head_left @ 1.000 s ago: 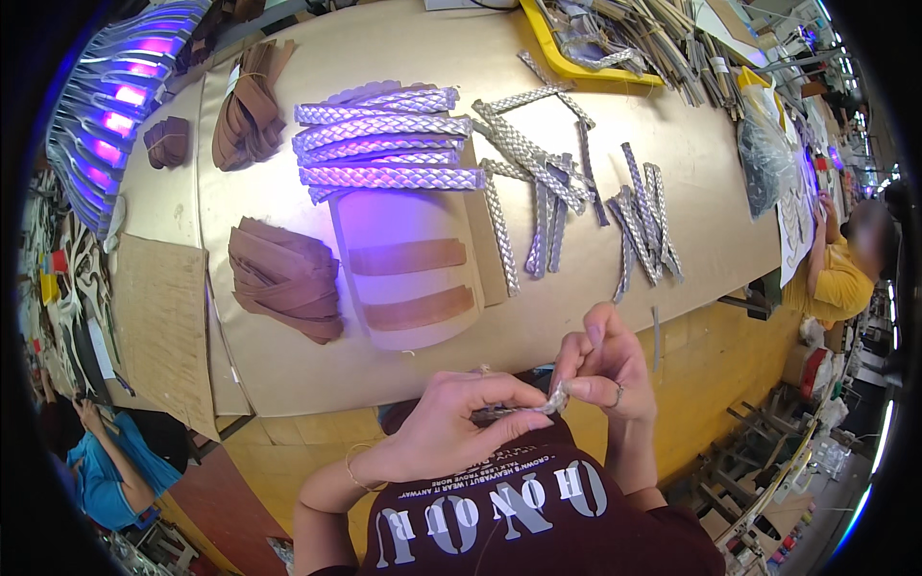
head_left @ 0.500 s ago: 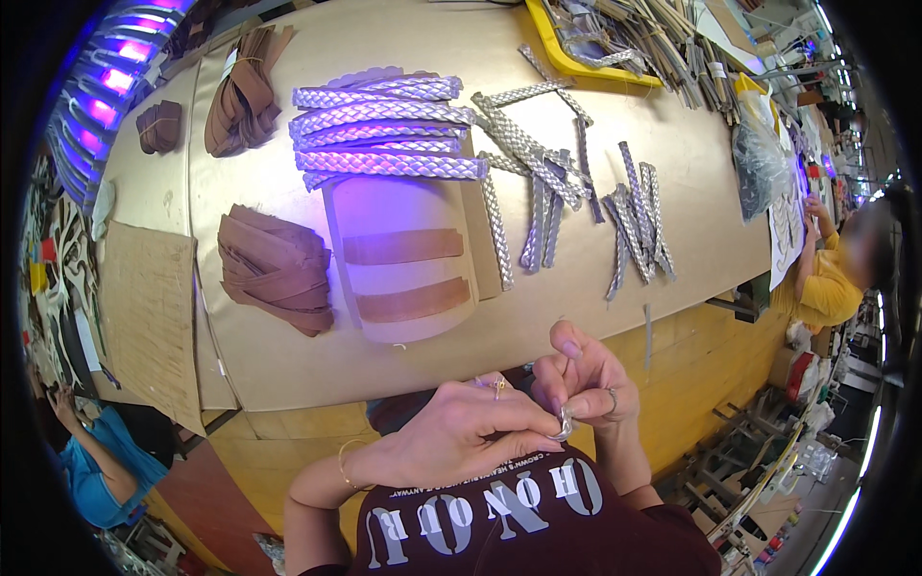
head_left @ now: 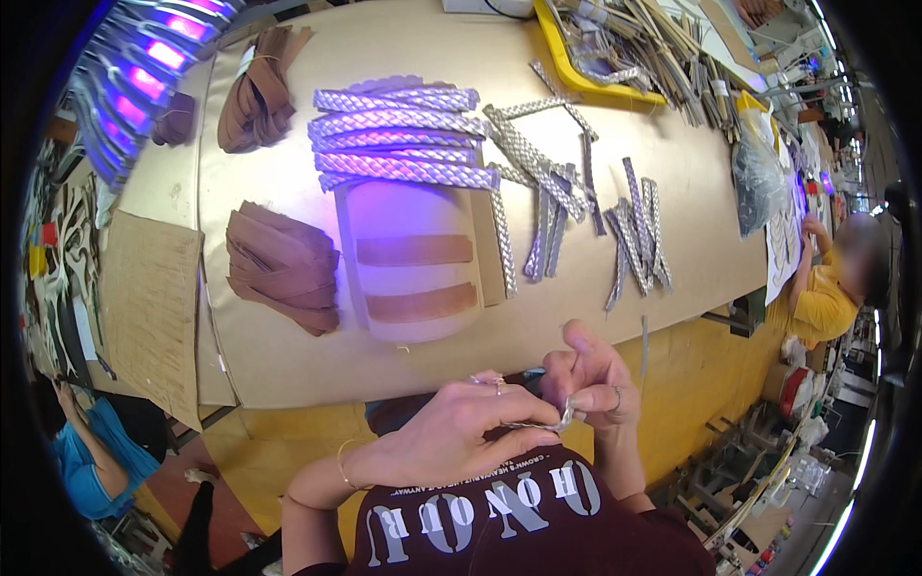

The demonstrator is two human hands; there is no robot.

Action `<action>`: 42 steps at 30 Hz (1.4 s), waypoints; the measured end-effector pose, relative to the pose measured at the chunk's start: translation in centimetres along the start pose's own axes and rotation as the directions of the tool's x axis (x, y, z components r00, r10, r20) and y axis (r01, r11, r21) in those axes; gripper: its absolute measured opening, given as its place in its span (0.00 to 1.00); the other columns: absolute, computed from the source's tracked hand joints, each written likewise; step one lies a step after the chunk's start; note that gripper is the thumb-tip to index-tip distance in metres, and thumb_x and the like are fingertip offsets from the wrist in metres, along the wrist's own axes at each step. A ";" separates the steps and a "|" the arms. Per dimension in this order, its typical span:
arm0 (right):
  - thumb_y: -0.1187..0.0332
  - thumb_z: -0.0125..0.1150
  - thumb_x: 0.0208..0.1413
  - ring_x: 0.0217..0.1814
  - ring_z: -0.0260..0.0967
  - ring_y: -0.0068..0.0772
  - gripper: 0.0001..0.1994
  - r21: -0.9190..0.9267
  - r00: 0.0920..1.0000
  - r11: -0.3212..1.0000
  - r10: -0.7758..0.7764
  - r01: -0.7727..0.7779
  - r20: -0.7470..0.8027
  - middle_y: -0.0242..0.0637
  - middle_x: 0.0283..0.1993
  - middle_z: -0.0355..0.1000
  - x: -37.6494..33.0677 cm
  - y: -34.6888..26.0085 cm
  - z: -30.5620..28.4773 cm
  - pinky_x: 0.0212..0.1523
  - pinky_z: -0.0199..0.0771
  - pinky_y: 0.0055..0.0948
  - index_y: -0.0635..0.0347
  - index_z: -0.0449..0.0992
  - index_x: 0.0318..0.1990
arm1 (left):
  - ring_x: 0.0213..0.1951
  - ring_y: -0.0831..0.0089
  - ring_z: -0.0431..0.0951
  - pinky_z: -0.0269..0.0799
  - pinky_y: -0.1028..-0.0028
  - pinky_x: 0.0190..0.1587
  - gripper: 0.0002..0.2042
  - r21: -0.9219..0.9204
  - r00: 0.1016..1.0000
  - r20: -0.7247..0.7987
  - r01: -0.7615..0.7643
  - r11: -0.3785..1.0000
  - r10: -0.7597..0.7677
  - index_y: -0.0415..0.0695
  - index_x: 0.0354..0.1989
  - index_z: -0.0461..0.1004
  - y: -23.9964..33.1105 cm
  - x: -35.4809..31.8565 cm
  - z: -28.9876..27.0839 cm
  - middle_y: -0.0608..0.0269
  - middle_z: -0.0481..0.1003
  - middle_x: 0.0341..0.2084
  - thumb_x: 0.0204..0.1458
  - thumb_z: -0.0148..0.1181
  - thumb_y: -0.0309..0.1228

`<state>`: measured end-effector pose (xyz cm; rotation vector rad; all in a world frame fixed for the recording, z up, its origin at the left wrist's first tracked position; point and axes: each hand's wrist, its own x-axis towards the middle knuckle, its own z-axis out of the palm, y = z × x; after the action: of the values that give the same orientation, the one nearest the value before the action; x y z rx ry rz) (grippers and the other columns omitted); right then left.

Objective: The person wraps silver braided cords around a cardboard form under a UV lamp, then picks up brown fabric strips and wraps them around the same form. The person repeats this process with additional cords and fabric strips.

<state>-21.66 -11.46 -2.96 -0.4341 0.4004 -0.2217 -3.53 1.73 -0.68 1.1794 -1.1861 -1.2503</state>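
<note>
Close to my body, below the table's near edge, my left hand (head_left: 466,422) pinches a thin silver strap (head_left: 565,415) between thumb and fingers. My right hand (head_left: 597,384) grips the bent end of the same strap between thumb and fingers, its index finger raised. Much of the strap is hidden by the hands. Ahead on the table, braided silver straps (head_left: 403,125) lie stacked across a pale curved-edge panel (head_left: 413,211), which bears two brown strips (head_left: 418,301). Loose braided straps (head_left: 639,235) lie to the right of it.
Brown strip bundles (head_left: 283,269) and a brown cardboard sheet (head_left: 149,312) lie on the left of the gold-coloured table (head_left: 288,370). A yellow tray (head_left: 576,67) of straps stands far right, near a clear plastic bag (head_left: 759,173). People work at both sides.
The silver strap shows more between my hands, its bent end standing higher. My right hand has shifted slightly right. The view has moved a little, and a dark leg now shows at lower left.
</note>
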 end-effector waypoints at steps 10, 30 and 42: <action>0.81 0.59 0.50 0.32 0.66 0.26 0.19 -0.371 0.872 0.856 -0.450 0.360 -0.193 0.37 0.35 0.68 1.9 -3.4 1.2 0.38 0.69 0.26 0.52 0.60 0.46 | 0.40 0.72 0.81 0.77 0.76 0.47 0.16 -0.499 0.915 -0.336 0.029 0.866 -0.224 0.34 0.52 0.69 0.7 -2.1 -3.6 0.56 0.78 0.39 0.54 0.60 0.18; 0.75 0.59 0.57 0.27 0.73 0.30 0.09 -0.971 0.926 -0.188 -0.317 0.151 0.206 0.41 0.28 0.74 12.4 -1.3 12.4 0.29 0.71 0.26 0.66 0.76 0.45 | 0.33 0.82 0.74 0.68 0.81 0.34 0.11 -0.048 0.484 -0.875 -0.015 0.999 -0.035 0.38 0.46 0.77 -4.4 -1.9 -9.1 0.64 0.76 0.37 0.55 0.62 0.27; 0.78 0.55 0.60 0.37 0.75 0.28 0.19 -1.000 0.972 0.020 -0.235 0.013 0.007 0.40 0.38 0.73 13.5 -0.6 12.0 0.40 0.75 0.26 0.65 0.62 0.58 | 0.41 0.70 0.76 0.72 0.74 0.46 0.14 0.115 0.471 -0.878 0.032 0.993 0.087 0.38 0.46 0.78 -4.6 -0.8 -6.9 0.57 0.74 0.45 0.51 0.65 0.26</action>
<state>-4.50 -11.60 2.88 -1.9823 0.6599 -0.0982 3.18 2.48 -5.56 1.5932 -0.4505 -0.3515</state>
